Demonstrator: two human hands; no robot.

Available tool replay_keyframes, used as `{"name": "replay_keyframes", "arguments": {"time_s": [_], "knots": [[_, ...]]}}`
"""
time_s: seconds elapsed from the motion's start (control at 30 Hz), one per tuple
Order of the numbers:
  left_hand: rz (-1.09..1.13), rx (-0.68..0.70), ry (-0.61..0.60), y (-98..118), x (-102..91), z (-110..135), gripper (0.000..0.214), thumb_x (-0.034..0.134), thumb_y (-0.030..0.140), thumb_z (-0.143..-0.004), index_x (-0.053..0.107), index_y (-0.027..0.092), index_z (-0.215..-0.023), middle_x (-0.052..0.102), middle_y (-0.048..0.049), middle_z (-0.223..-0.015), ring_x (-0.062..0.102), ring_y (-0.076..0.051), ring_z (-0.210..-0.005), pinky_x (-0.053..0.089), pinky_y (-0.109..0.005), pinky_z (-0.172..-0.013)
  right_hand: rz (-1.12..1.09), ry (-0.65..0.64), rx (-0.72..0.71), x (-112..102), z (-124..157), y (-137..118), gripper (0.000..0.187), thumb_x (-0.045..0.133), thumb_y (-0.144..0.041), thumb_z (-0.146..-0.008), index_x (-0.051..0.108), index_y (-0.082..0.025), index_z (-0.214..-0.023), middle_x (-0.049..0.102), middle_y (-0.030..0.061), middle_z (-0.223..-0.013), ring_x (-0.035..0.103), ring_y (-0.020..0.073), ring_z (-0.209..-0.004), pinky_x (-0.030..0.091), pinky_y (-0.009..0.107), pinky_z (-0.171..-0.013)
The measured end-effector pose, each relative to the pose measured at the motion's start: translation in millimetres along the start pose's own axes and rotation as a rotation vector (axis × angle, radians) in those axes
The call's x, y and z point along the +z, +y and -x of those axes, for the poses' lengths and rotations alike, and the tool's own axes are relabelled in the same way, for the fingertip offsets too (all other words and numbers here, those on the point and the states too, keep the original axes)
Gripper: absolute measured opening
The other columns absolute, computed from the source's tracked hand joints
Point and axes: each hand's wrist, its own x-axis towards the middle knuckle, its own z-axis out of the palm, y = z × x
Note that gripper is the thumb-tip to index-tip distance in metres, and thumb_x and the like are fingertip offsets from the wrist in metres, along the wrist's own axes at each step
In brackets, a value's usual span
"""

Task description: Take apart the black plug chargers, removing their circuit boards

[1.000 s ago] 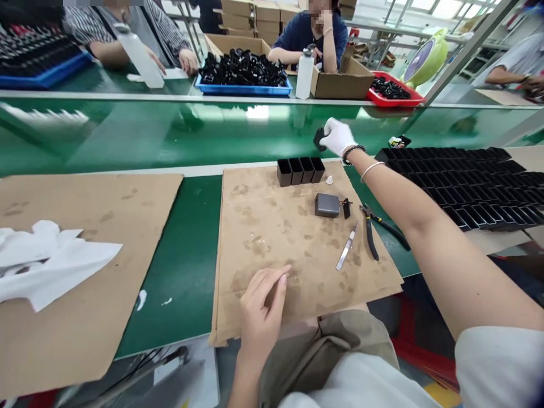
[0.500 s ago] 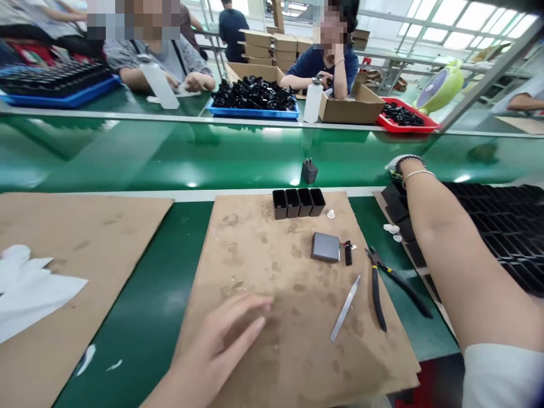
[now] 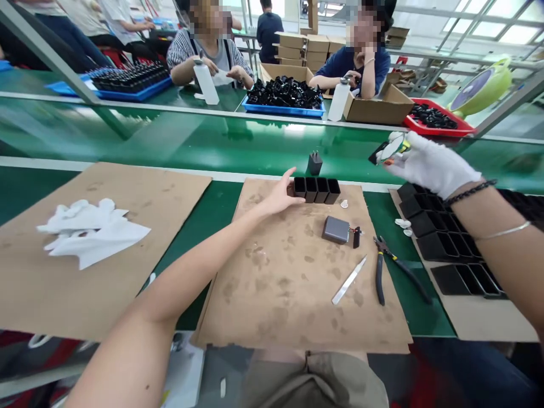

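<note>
My bare left hand (image 3: 284, 195) is at the left end of a row of black plastic cases (image 3: 323, 191). Thumb and fingers are apart around the leftmost case, the thumb in front of it; whether they press on it I cannot tell. My right hand (image 3: 433, 167), in a white glove, is raised above the green strip at the right. Its fingers are closed on a small electronic part (image 3: 393, 148) with black, white and yellow-green pieces. A grey box-shaped device (image 3: 335, 229) with thin wires to a small black piece lies on the cardboard (image 3: 272, 306).
Tweezers (image 3: 349, 280) and black-handled cutters (image 3: 399, 266) lie right of centre. A black plug adapter (image 3: 315, 163) stands behind the cases. More black cases (image 3: 437, 243) fill the right side. White gloves (image 3: 91, 226) lie on the left cardboard. Two people sit opposite, beside a blue tray (image 3: 284, 109).
My left hand has reached forward from the near cardboard to the row of cases. My right hand has come up from behind the right-hand cases, with the electronic part now visible in it.
</note>
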Motion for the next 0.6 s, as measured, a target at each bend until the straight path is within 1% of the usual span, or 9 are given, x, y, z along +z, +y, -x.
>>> {"name": "replay_keyframes", "arguments": {"time_s": [0.03,0.07,0.13,0.17,0.23,0.33,0.4,0.5,0.6], "knots": [[0.011,0.005,0.023,3,3.3,4,0.082,0.086,0.021,-0.065,0.051,0.012,-0.139,0.064,-0.0201,-0.134,0.064,-0.034,-0.126,0.049,-0.054,-0.111,-0.086,-0.022,0.011,15,23,-2,0.026,0.047,-0.047,-0.101,0.067,-0.030,-0.100,0.076,0.0004,-0.098,0.073,0.0107,-0.097,0.060,0.027,-0.090],[0.017,0.017,0.045,8,6.5,12,0.071,0.085,0.021,-0.066,0.057,0.011,-0.131,0.067,-0.0193,-0.131,0.065,-0.032,-0.122,0.050,-0.053,-0.110,-0.270,-0.049,0.057,29,46,-2,0.021,0.053,-0.044,-0.100,0.068,-0.030,-0.097,0.076,-0.0004,-0.100,0.074,0.0110,-0.098,0.061,0.026,-0.091],[0.022,0.054,0.062,21,12.5,38,0.062,0.086,0.024,-0.067,0.062,0.013,-0.123,0.069,-0.0171,-0.129,0.067,-0.030,-0.120,0.051,-0.051,-0.110,-0.464,-0.136,0.110,56,92,-4,0.011,0.067,-0.038,-0.091,0.070,-0.028,-0.095,0.078,-0.0002,-0.101,0.075,0.0141,-0.100,0.062,0.030,-0.096],[0.027,0.076,0.064,30,15.4,56,0.063,0.088,0.025,-0.066,0.063,0.015,-0.123,0.070,-0.0156,-0.129,0.067,-0.029,-0.119,0.051,-0.050,-0.109,-0.493,-0.173,0.098,68,114,-5,0.013,0.074,-0.036,-0.086,0.072,-0.028,-0.096,0.078,0.0008,-0.103,0.075,0.0167,-0.103,0.062,0.033,-0.099],[0.029,0.126,0.028,51,21.2,96,0.065,0.092,0.028,-0.063,0.065,0.018,-0.122,0.071,-0.0138,-0.127,0.068,-0.029,-0.118,0.053,-0.048,-0.107,-0.467,-0.180,0.019,89,154,-10,0.023,0.081,-0.036,-0.078,0.075,-0.031,-0.100,0.078,0.0006,-0.109,0.073,0.0218,-0.111,0.061,0.041,-0.103],[-0.011,0.226,-0.044,90,29.3,154,0.066,0.092,0.032,-0.067,0.065,0.019,-0.126,0.071,-0.0124,-0.129,0.067,-0.028,-0.121,0.053,-0.042,-0.109,-0.328,-0.040,-0.247,111,200,-18,0.030,0.090,-0.032,-0.068,0.079,-0.040,-0.095,0.078,-0.0048,-0.108,0.073,0.0256,-0.113,0.061,0.044,-0.104],[-0.060,0.296,-0.062,116,33.1,182,0.066,0.092,0.032,-0.070,0.064,0.020,-0.129,0.071,-0.0105,-0.131,0.067,-0.026,-0.123,0.053,-0.039,-0.109,-0.220,0.050,-0.427,121,222,-19,0.038,0.094,-0.031,-0.063,0.079,-0.048,-0.094,0.078,-0.0082,-0.102,0.075,0.0272,-0.109,0.061,0.046,-0.105],[-0.133,0.403,-0.049,144,35.0,205,0.064,0.091,0.029,-0.071,0.063,0.020,-0.128,0.071,-0.0092,-0.126,0.068,-0.025,-0.117,0.055,-0.036,-0.104,-0.069,0.059,-0.588,129,243,-16,0.043,0.092,-0.040,-0.067,0.076,-0.059,-0.102,0.078,-0.0096,-0.094,0.076,0.0308,-0.104,0.057,0.051,-0.110],[-0.223,0.491,-0.030,158,34.7,212,0.060,0.088,0.022,-0.073,0.063,0.021,-0.127,0.072,-0.0079,-0.123,0.068,-0.024,-0.113,0.056,-0.036,-0.100,0.043,0.046,-0.689,130,256,-12,0.039,0.085,-0.042,-0.075,0.074,-0.062,-0.107,0.077,-0.0113,-0.110,0.073,0.0315,-0.113,0.056,0.050,-0.110]]}}
